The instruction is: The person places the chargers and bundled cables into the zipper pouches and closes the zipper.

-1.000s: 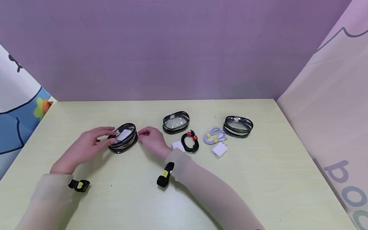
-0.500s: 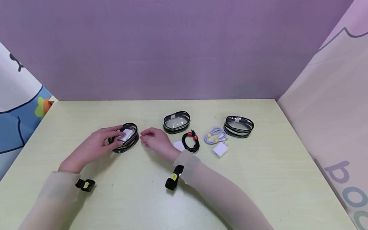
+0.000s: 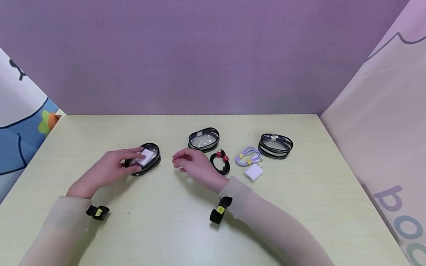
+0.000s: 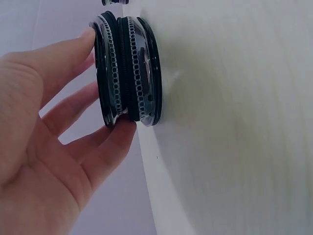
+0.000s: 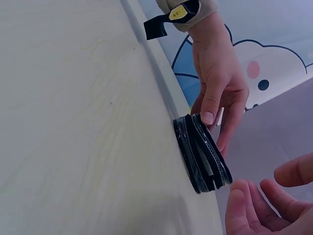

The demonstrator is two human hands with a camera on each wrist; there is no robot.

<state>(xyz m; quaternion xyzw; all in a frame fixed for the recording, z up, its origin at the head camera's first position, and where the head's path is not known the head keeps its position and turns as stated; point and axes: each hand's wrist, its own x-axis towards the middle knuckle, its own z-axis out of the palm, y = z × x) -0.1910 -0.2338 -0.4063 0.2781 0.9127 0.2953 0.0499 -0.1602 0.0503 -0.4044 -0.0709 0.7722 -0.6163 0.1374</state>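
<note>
A clear, black-trimmed round zip case (image 3: 155, 164) stands on the table at the left, with a white charger (image 3: 147, 155) showing through its lid. My left hand (image 3: 106, 172) grips this case, thumb and fingers spread over its near left side. In the left wrist view the thumb lies on the lid's edge and the fingertips (image 4: 124, 129) touch the zip side. The right wrist view shows a gap between the zip edges (image 5: 204, 159). To the right of the case, my right hand (image 3: 198, 167) hovers with loosely bent fingers, holding nothing.
Two similar clear cases, one at the back middle (image 3: 204, 139) and one at the right (image 3: 275, 145), stand on the table. Between them lie a black cable with red ties (image 3: 220, 165), a lilac cable (image 3: 249, 156) and a white charger (image 3: 254, 172). A purple wall (image 3: 193, 68) rises behind.
My right hand has drawn away from the zip case to the right, now covering the white charger by the black cable. My left hand has slid slightly right, further over the lid.
</note>
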